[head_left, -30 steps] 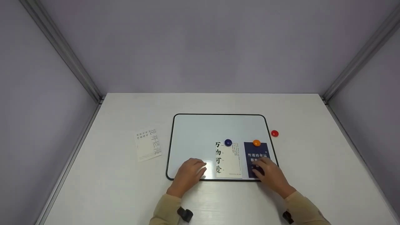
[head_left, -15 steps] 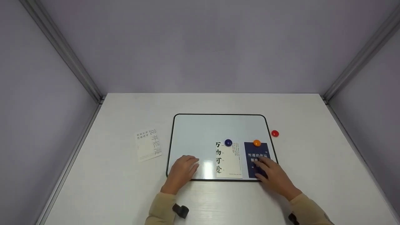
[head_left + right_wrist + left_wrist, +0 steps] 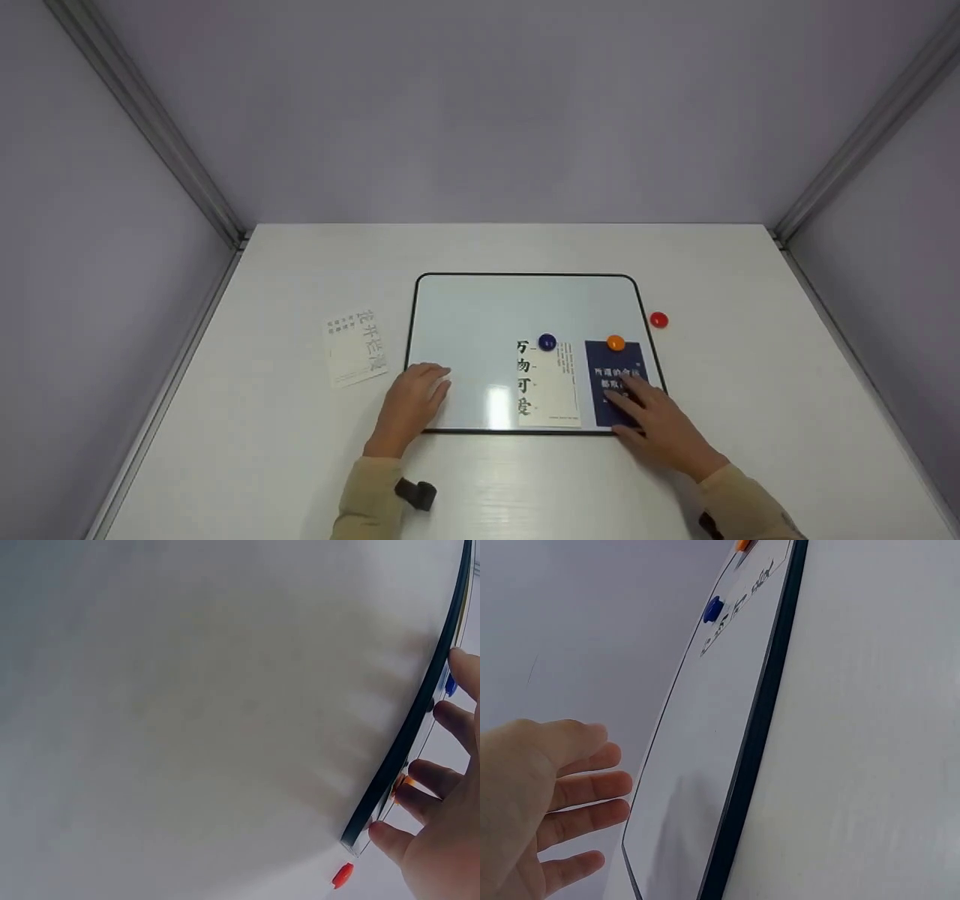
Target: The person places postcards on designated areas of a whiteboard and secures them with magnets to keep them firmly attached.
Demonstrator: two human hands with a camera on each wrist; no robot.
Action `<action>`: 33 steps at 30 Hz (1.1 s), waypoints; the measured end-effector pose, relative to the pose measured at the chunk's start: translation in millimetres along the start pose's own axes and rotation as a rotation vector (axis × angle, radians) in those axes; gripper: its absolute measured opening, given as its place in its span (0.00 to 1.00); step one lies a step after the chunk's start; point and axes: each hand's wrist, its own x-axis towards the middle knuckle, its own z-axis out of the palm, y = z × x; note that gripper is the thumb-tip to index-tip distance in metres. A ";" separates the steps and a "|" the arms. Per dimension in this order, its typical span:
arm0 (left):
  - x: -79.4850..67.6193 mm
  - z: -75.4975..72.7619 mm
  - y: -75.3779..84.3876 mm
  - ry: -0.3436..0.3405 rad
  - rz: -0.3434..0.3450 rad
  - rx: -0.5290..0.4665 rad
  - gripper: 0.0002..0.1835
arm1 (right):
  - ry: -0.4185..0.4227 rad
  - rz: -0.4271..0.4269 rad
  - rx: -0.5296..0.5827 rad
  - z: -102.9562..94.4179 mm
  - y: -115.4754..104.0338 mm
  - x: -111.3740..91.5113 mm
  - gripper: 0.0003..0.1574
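Card in dark blue lies beneath the right grip, perhaps touched.

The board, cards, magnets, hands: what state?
black-rimmed white board: flat
navy paper card: on board
cream paper card: on board
white paper card: off board
round blue magnet: over cream card's edge
round orange magnet: over navy card's edge
round red magnet: off board
left hand: empty
right hand: empty

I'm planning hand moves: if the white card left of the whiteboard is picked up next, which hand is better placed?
Probably the left hand: it holds nothing and is at the left edge of the whiteboard, near the white card. The right hand is over the dark blue card, farther away.
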 end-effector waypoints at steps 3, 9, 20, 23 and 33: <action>0.0 -2.7 -3.8 0.015 -0.019 -0.006 0.10 | -0.010 -0.001 -0.002 -0.6 0.9 -0.5 0.34; -0.2 -6.8 -11.1 0.016 -0.062 -0.030 0.11 | -0.032 0.019 0.011 -2.1 1.4 -1.3 0.34; -1.4 -11.9 -22.4 -0.019 -0.165 -0.074 0.11 | -0.047 0.033 0.049 -1.6 1.6 -1.6 0.33; -1.6 -13.4 -25.7 -0.035 -0.196 -0.083 0.12 | -0.057 0.042 0.061 -1.0 1.7 -1.5 0.33; -1.3 -16.6 -40.6 0.019 -0.198 -0.057 0.12 | -0.099 0.088 0.078 0.7 2.9 -1.8 0.33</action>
